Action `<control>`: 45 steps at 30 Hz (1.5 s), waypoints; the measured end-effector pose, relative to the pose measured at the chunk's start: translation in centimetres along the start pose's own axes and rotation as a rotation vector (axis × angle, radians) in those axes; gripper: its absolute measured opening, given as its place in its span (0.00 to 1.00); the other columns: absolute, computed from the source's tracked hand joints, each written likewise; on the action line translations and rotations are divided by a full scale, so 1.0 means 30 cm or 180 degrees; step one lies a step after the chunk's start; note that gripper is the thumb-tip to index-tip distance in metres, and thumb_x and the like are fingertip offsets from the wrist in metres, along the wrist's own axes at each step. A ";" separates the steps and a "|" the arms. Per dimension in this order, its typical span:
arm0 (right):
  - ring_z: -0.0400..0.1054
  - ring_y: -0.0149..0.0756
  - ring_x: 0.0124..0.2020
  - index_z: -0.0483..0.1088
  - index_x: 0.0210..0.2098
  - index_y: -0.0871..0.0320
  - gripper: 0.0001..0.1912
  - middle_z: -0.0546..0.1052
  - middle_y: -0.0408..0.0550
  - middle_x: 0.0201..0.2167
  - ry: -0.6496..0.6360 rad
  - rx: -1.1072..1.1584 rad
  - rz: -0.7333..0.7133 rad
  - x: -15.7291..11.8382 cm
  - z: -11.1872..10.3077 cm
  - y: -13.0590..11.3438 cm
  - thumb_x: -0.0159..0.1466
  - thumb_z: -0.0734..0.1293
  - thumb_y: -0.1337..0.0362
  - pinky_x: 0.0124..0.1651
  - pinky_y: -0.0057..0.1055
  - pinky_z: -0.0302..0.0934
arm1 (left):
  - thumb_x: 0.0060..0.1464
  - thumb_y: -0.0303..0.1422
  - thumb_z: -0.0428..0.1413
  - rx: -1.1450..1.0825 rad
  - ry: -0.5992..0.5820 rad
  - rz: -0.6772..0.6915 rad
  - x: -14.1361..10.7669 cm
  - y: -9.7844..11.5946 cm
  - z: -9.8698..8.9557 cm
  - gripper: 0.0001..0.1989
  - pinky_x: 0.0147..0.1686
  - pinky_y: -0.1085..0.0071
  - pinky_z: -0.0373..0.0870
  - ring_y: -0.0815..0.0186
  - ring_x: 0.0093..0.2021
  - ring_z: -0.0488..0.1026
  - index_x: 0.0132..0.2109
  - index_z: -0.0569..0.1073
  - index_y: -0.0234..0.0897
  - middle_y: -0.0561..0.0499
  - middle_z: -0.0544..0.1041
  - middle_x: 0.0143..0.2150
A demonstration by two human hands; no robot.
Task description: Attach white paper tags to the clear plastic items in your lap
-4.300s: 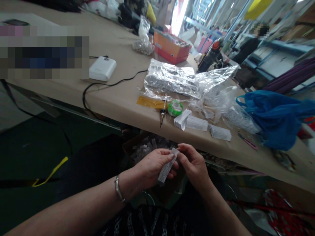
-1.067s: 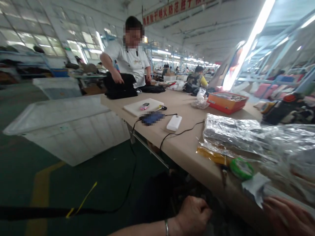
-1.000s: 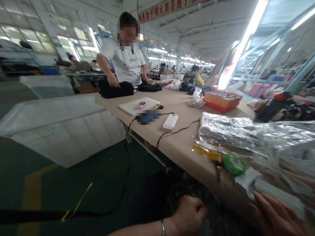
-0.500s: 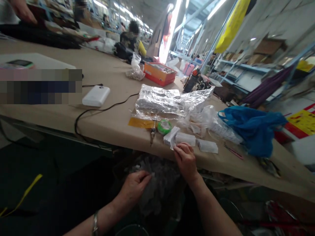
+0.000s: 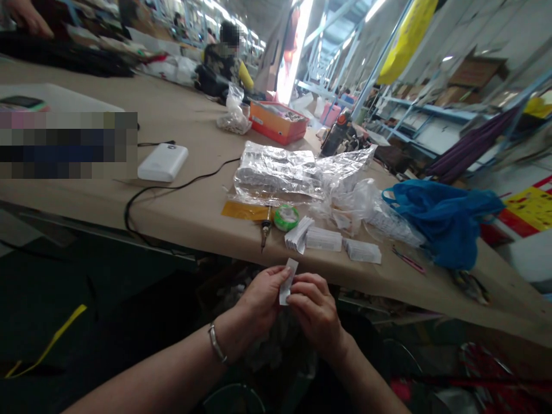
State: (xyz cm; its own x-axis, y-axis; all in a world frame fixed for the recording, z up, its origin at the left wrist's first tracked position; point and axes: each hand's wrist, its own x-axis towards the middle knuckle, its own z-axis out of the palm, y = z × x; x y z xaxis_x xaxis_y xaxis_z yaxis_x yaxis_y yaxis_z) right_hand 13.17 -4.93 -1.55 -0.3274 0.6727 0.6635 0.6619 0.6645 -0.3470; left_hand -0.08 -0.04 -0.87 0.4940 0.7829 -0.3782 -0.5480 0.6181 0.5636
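Note:
A small white paper label (image 5: pixel 288 283) is held between my two hands, just in front of the table's edge. My left hand (image 5: pixel 263 292) pinches it from the left, thumb on top. On its right side, the fingers of my right hand (image 5: pixel 314 303) grip the lower part of the same label. Beyond them on the table lie a fanned stack of white labels (image 5: pixel 297 234), a middle stack (image 5: pixel 324 239) and a right stack (image 5: pixel 363 251). Left of these sit a green roll of tape (image 5: pixel 286 218) and a soldering-iron-like tool (image 5: pixel 265 229) with a pointed tip.
Clear plastic packaging (image 5: pixel 278 172) lies behind the labels, with a blue plastic bag (image 5: pixel 444 218) to the right. Small pink-handled snips (image 5: pixel 407 260) rest near the edge. A white power bank (image 5: pixel 163 163) and black cord (image 5: pixel 181 187) are at left; an orange box (image 5: pixel 278 122) stands behind.
My right hand has come back from the label stacks toward me with a label. My left hand has moved up and right to meet it, and both now hold the label.

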 end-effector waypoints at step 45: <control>0.58 0.44 0.57 0.62 0.55 0.57 0.16 0.70 0.52 0.50 -0.0253 -0.0623 0.0100 -0.044 -0.081 0.082 0.68 0.58 0.69 0.57 0.47 0.61 | 0.52 0.26 0.55 0.0597 0.0332 -0.0482 -0.042 -0.003 0.011 0.04 0.26 0.73 0.69 0.69 0.23 0.72 0.34 0.73 0.27 0.45 0.77 0.27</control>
State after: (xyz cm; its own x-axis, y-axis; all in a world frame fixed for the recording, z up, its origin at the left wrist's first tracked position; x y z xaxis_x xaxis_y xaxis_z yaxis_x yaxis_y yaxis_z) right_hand 16.85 -4.97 -1.67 -0.3515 0.7208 0.5974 0.7884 0.5720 -0.2263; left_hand -0.42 -1.10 -0.20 0.4834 0.6915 -0.5367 -0.3336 0.7124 0.6174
